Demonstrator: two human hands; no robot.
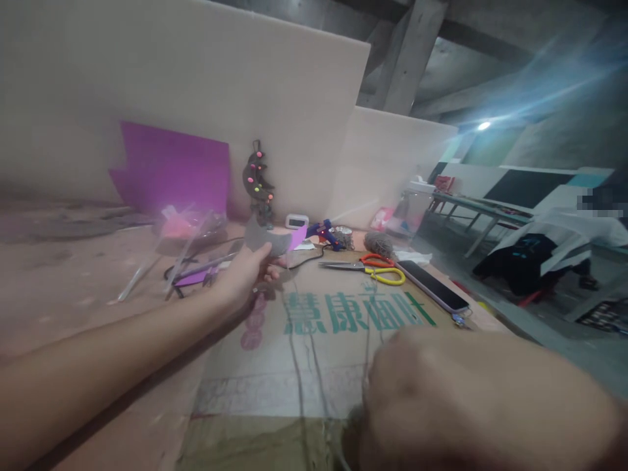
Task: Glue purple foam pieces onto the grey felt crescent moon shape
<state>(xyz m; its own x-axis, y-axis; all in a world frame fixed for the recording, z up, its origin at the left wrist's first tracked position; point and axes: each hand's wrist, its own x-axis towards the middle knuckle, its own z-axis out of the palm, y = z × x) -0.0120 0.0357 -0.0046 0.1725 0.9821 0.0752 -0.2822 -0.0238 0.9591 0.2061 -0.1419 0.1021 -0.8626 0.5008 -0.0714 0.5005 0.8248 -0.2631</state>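
Note:
Out over the cardboard sheet (255, 386), my left hand (258, 268) pinches a purple card shape (297, 238) that is largely wrapped in grey yarn (269, 241). Thin strands of the same yarn trail over the cardboard toward me. Close to the camera, my right hand (441, 392) is blurred and curled into a fist around the yarn. Its fingertips are mostly hidden, and a dim grey-brown bit shows beneath it. Orange-and-yellow-handled scissors (366, 267) lie between and beyond the hands.
A phone (432, 286) and a grey yarn ball (379, 244) lie right of the scissors. Behind stand a blue glue gun (326, 232), a small white timer (297, 222), a dark crescent ornament (255, 176) and purple sheets (176, 170). Clear sticks (142, 268) lie left.

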